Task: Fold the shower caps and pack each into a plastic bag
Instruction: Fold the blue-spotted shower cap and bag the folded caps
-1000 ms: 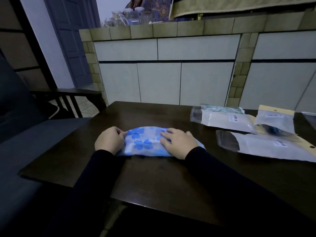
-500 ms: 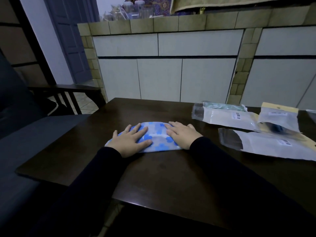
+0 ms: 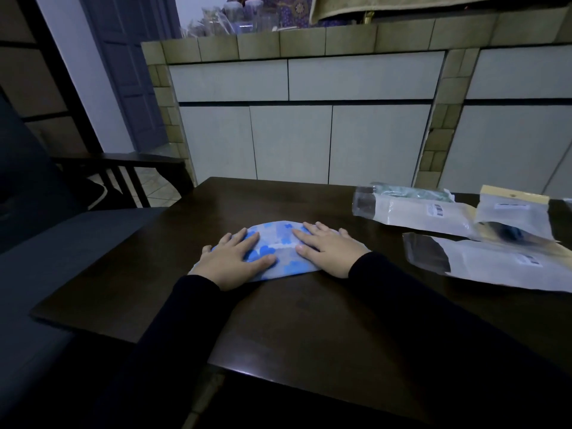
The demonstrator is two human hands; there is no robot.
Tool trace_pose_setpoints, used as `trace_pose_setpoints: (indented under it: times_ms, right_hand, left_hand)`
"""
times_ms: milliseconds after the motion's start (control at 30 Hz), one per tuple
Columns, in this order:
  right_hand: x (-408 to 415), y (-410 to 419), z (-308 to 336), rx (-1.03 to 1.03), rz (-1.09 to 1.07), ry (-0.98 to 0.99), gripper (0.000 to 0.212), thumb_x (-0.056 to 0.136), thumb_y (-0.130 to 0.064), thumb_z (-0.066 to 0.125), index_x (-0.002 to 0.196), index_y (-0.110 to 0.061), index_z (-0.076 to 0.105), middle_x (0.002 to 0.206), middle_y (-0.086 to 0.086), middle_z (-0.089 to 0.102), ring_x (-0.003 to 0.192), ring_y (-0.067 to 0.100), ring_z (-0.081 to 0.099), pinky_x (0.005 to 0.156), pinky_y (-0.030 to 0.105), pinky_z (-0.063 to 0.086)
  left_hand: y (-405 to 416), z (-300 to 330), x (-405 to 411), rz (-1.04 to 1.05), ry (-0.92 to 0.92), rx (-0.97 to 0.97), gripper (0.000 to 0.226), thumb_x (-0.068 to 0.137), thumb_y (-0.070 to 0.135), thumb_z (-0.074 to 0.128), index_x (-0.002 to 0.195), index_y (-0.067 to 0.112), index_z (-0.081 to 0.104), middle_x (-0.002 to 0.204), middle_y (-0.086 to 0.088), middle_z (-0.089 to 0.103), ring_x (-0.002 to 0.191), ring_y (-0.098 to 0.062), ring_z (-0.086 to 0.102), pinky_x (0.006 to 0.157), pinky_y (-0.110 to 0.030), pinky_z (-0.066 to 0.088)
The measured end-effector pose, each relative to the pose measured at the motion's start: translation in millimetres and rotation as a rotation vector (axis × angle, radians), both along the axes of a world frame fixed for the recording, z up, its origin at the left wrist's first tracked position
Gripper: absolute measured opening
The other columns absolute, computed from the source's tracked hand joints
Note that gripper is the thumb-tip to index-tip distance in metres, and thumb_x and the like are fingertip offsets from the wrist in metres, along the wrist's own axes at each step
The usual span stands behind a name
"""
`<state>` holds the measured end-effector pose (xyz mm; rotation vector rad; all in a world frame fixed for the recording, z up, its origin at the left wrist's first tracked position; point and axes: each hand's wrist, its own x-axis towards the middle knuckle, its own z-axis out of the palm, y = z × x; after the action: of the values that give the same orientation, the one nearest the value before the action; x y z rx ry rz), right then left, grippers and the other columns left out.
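Both my left hand [image 3: 235,261] and right hand [image 3: 329,250] press flat, fingers straight, on the half-folded shower cap [image 3: 283,253] mid-worktop [image 3: 309,320]; I judge it thin, limp, slippery, best pinched at its curved edge.

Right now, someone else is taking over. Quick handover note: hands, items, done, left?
Left hand: open, flat on the shower cap, left part.
Right hand: open, flat on its right part.
The cap lies folded in a half-round on the dark table, straight edge toward the person.
Plastic bags lie at the table's right; the near one looks empty, the far ones seem filled.
Done: first fold, pressed flat.
Left: likely fold smaller, slide into a bag.
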<state>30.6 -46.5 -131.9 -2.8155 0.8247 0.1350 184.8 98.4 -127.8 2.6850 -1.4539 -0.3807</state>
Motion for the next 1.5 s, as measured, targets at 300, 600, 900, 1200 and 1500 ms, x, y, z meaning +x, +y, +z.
trace_pose_setpoints:
  times_ms: [300, 600, 900, 1200, 1500]
  right_hand:
    - [-7, 18, 0, -0.039, 0.245, -0.631, 0.029, 0.092, -0.035, 0.057, 0.113, -0.021, 0.070, 0.117, -0.003, 0.065, 0.115, 0.015, 0.054, 0.104, 0.036, 0.038]
    - [-45, 25, 3, 0.173, 0.346, -0.478, 0.027, 0.075, -0.044, 0.067, 0.095, -0.027, 0.071, 0.096, -0.014, 0.065, 0.090, 0.006, 0.062, 0.085, 0.035, 0.050]
    - [-80, 18, 8, 0.052, 0.326, -0.508, 0.033, 0.080, -0.029, 0.062, 0.112, -0.021, 0.067, 0.116, -0.005, 0.065, 0.123, 0.015, 0.053, 0.104, 0.033, 0.042]
    - [-88, 30, 7, 0.025, 0.380, -0.533, 0.037, 0.086, -0.048, 0.057, 0.088, -0.017, 0.076, 0.090, -0.002, 0.070, 0.088, 0.014, 0.065, 0.080, 0.035, 0.050]
    - [-84, 27, 2, -0.135, 0.221, -0.500, 0.033, 0.082, -0.058, 0.059, 0.089, -0.029, 0.071, 0.087, -0.014, 0.066, 0.098, 0.002, 0.051, 0.110, 0.034, 0.015]
  left_hand:
    - [7, 7, -22, 0.210, -0.079, -0.082, 0.072, 0.089, 0.073, 0.017, 0.137, 0.029, 0.045, 0.141, -0.011, 0.033, 0.128, -0.031, 0.028, 0.102, -0.040, 0.028]
    - [24, -1, -39, 0.131, 0.117, -0.510, 0.049, 0.086, 0.053, 0.059, 0.124, 0.023, 0.059, 0.120, 0.001, 0.040, 0.099, -0.012, 0.053, 0.087, -0.021, 0.036]
    - [26, 4, -60, -0.510, 0.189, -0.655, 0.036, 0.066, 0.067, 0.068, 0.088, 0.038, 0.073, 0.102, 0.021, 0.058, 0.099, -0.002, 0.049, 0.077, -0.012, 0.035]
    - [21, 2, -56, -0.389, 0.365, -0.563, 0.037, 0.059, 0.039, 0.088, 0.092, 0.033, 0.074, 0.104, 0.017, 0.062, 0.085, 0.005, 0.056, 0.070, -0.010, 0.038]
    - [27, -4, -53, -0.426, 0.225, -0.669, 0.008, 0.075, 0.034, 0.078, 0.081, 0.032, 0.073, 0.089, 0.016, 0.066, 0.083, -0.005, 0.063, 0.070, -0.012, 0.044]
